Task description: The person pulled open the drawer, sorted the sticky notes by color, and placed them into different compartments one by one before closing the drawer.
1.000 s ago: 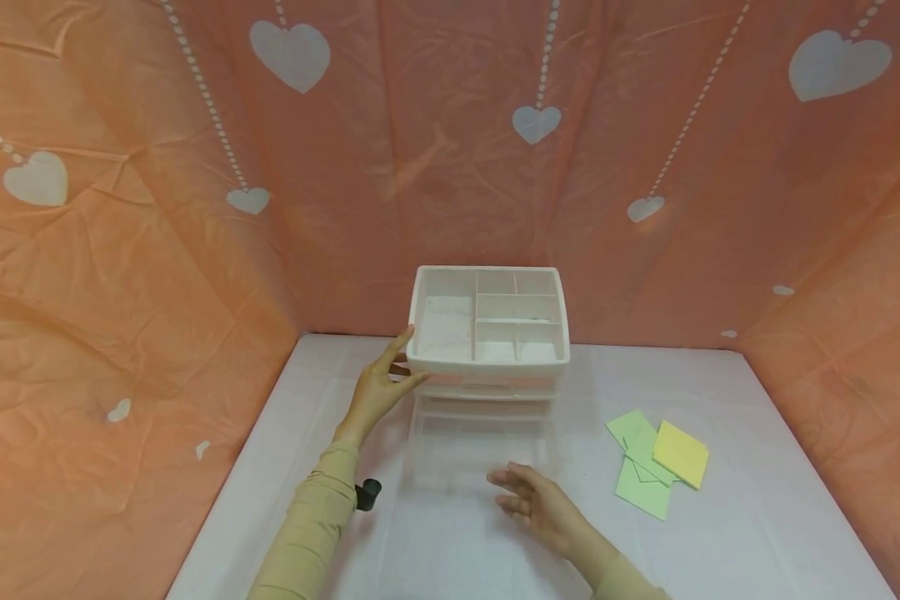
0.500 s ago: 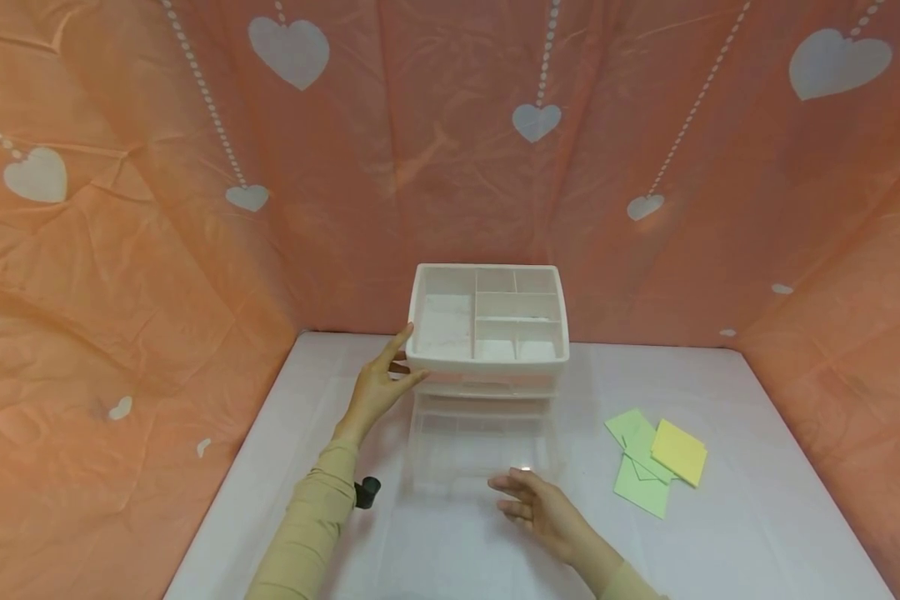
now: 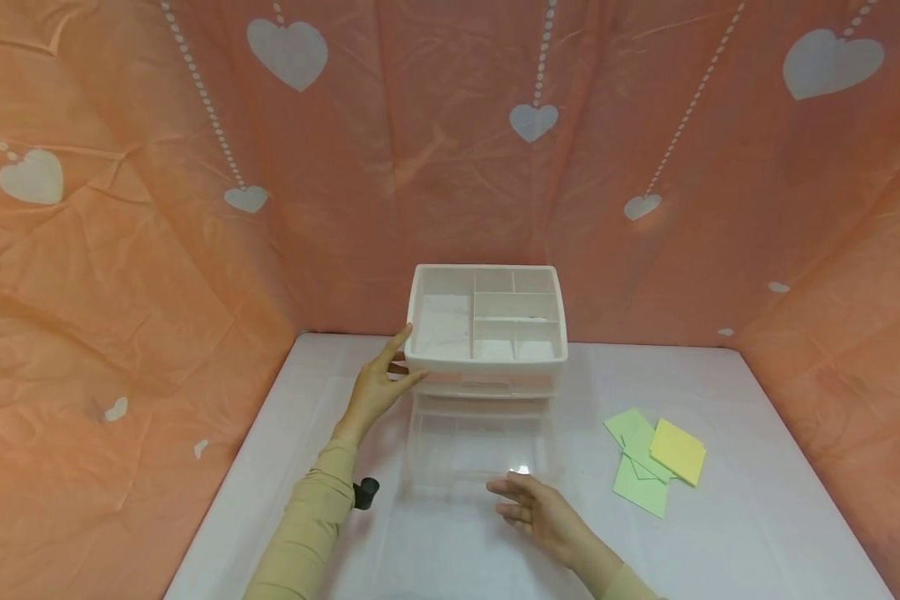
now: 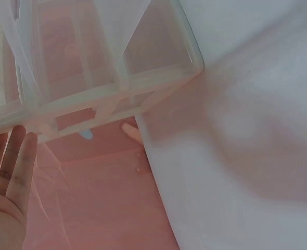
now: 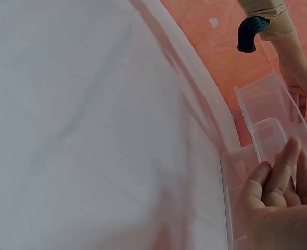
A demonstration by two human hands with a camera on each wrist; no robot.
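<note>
A white plastic drawer organizer [image 3: 487, 364] with a divided top tray stands against the back wall. From its lower part, a clear drawer [image 3: 461, 446] extends toward me. My left hand [image 3: 375, 390] rests against the organizer's left side, thumb near the front corner; in the left wrist view its straight fingers [image 4: 22, 164] touch the edge. Just in front of the clear drawer is my right hand [image 3: 546, 515], fingers loosely bent and holding nothing visible. The right wrist view shows that hand [image 5: 278, 208] close to the drawer's front [image 5: 265, 101]; contact cannot be told.
Green paper notes [image 3: 643, 487] and a yellow sticky-note pad [image 3: 678, 452] lie on the white table [image 3: 750, 533] to the right. An orange cloth with hearts [image 3: 450, 167] encloses the back and sides. A black wrist camera [image 3: 366, 492] juts from my left sleeve.
My right hand has shifted slightly toward me, and a bright glint now shows on the clear drawer near its fingers. The left hand keeps its place on the organizer.
</note>
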